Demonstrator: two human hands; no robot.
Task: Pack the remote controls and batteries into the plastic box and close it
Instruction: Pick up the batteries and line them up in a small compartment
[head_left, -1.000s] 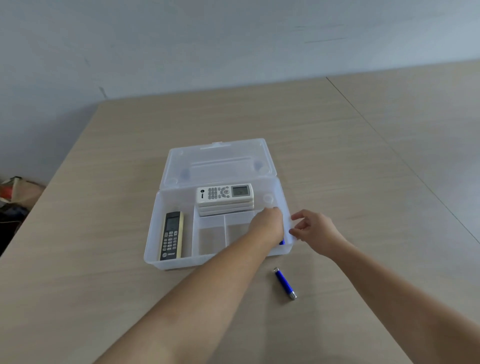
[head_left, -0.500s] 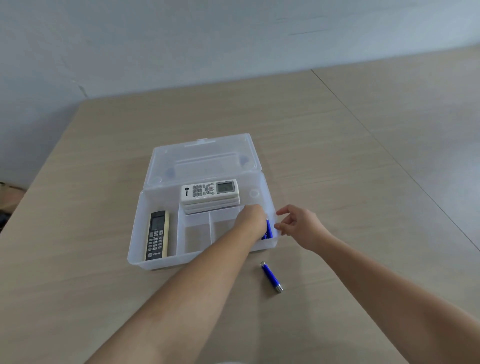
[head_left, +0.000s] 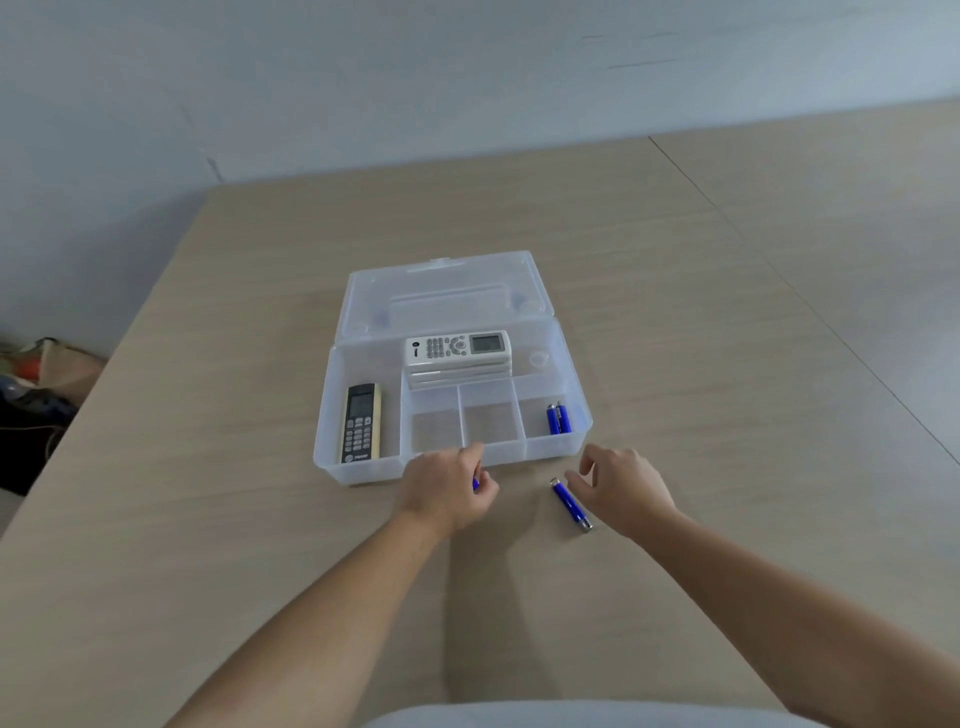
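A clear plastic box (head_left: 332, 415) stands open on the table, its lid (head_left: 441, 296) folded back. White remotes (head_left: 457, 349) lie stacked in the rear compartment. A black and cream remote (head_left: 361, 422) lies in the left one. Two blue batteries (head_left: 558, 419) rest in the right front compartment. Another blue battery (head_left: 570, 504) lies on the table in front of the box. My right hand (head_left: 621, 488) hovers just right of it, fingers apart. My left hand (head_left: 449, 486) is curled by the box's front wall, with a bit of blue (head_left: 475, 484) showing between its fingers.
The box sits mid-table on a light wooden table (head_left: 675, 312) with a seam running diagonally on the right. Bags and clutter (head_left: 36, 384) lie on the floor beyond the left edge. A grey wall stands behind.
My left hand has pulled back out of the right front compartment, leaving two batteries there. My right hand has dropped from the box's right corner toward the battery on the table.
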